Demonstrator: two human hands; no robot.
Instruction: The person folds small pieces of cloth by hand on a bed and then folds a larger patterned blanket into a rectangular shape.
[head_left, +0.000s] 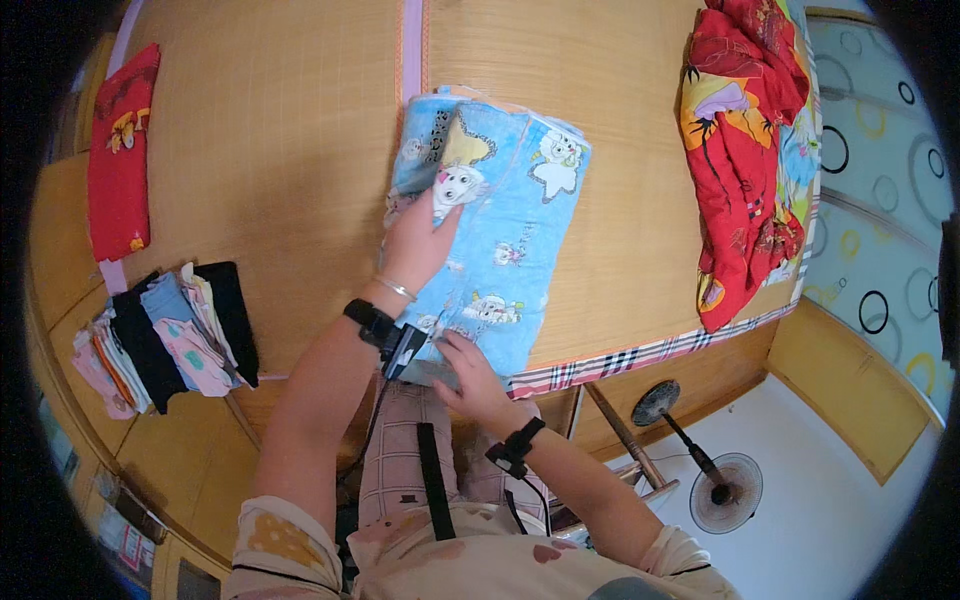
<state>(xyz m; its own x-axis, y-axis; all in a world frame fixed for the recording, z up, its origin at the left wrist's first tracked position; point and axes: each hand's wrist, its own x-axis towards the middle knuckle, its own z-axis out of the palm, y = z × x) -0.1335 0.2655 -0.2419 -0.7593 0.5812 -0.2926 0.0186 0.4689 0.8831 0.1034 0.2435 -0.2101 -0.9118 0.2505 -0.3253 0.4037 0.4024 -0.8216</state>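
A folded light-blue blanket (517, 232) with cartoon sheep and star prints lies on the woven bed mat in front of me. My left hand (420, 247) grips the edge of its upper layer, the thumb on top and the other fingers hidden under the cloth. That layer is raised and curls over at the left. My right hand (476, 382) is at the blanket's near end, fingers bent over the cloth and thumb at its front edge. The fingertips of the right hand are partly lost in the folds.
A woven mat (262, 150) covers the bed. A folded red cloth (124, 165) and a pile of folded clothes (176, 330) lie at left. Crumpled red bedding (739, 165) lies at right. A standing fan (724, 491) and a wooden stool (630, 442) stand beyond the near edge.
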